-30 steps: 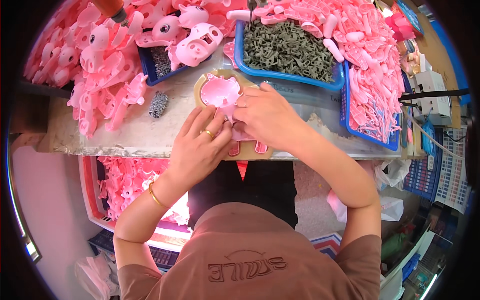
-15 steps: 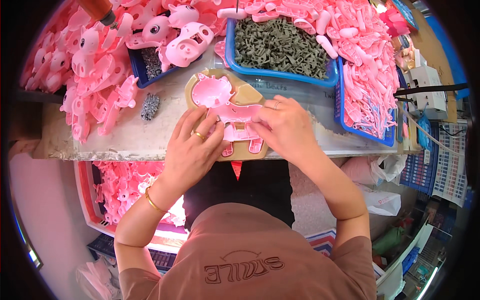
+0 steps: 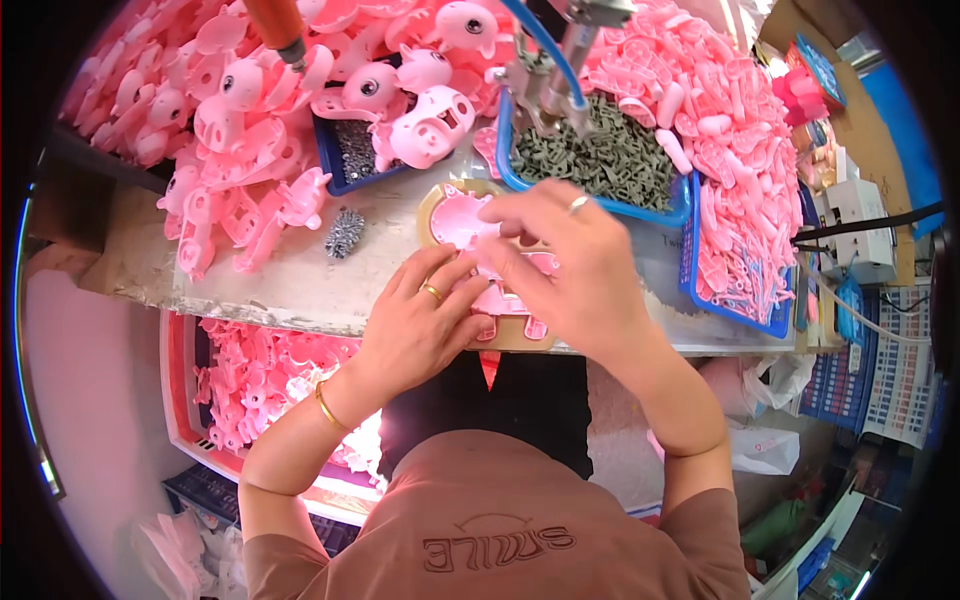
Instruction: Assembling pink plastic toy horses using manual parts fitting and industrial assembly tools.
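Note:
A pink plastic animal-shaped half shell, hollow side up, lies in a tan fixture at the table's front edge. My left hand, with a ring and a bracelet, rests over its lower left side. Its fingers are bent but spread, the tips touching the shell. Above the shell's middle, near the round head part, my right hand is curled with thumb and forefinger brought toward each other. Something small and pale pink seems to be between them, too blurred to name. My right hand hides much of the shell.
Behind stand a blue tray of grey-green parts and a small blue tray of screws. Screws also lie in a loose pile. Pink parts heap left and right, some in a blue basket. An orange-handled driver and metal device hang overhead.
My right hand has risen from the shell's right side and moved toward its head part, fingers now curled. The left stays on the shell. The view has shifted; the overhead metal device now shows.

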